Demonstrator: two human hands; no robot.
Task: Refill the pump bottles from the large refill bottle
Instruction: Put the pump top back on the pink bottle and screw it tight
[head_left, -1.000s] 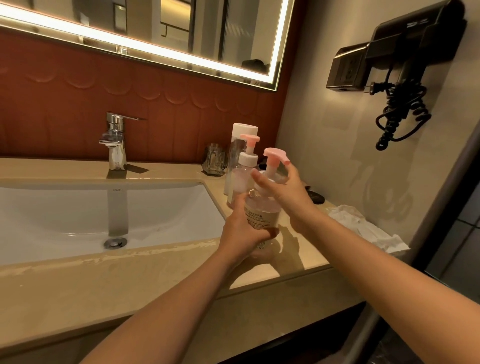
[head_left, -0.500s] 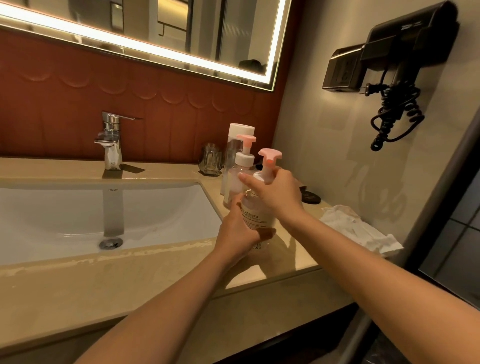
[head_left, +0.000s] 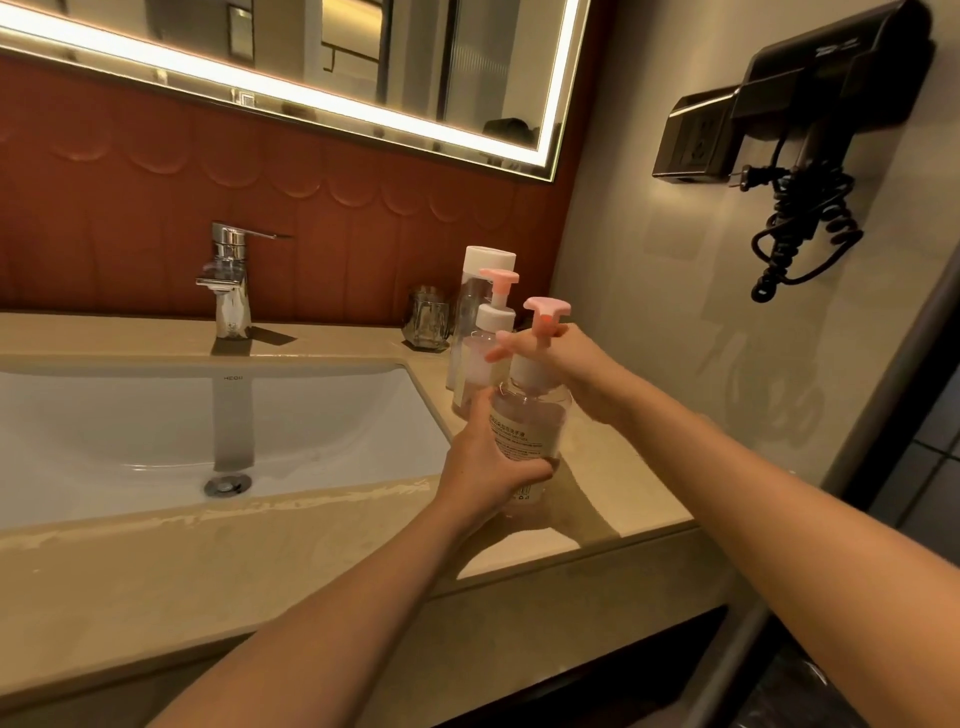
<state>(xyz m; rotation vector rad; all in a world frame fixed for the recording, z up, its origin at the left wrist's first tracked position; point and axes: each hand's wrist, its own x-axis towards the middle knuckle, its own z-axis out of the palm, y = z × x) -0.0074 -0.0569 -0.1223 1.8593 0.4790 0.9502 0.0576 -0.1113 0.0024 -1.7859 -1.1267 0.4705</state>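
A clear pump bottle (head_left: 530, 421) with a pink pump head and a white label stands on the beige counter (head_left: 623, 483) to the right of the sink. My left hand (head_left: 488, 467) grips its body from the left. My right hand (head_left: 576, 364) is wrapped around its white collar below the pump head. Just behind it stands a smaller pump bottle (head_left: 485, 348) with a pink head. Behind that is a tall bottle with a white cap (head_left: 485, 270).
A white sink basin (head_left: 208, 426) with a chrome faucet (head_left: 231, 286) fills the left. A glass tumbler (head_left: 428, 322) sits at the back wall. A black hair dryer (head_left: 800, 130) with a coiled cord hangs on the right wall. The counter's front edge is close.
My right hand has slid down from the pump head and closed around the collar. The left hand keeps its grip on the bottle's body. The camera has shifted slightly.
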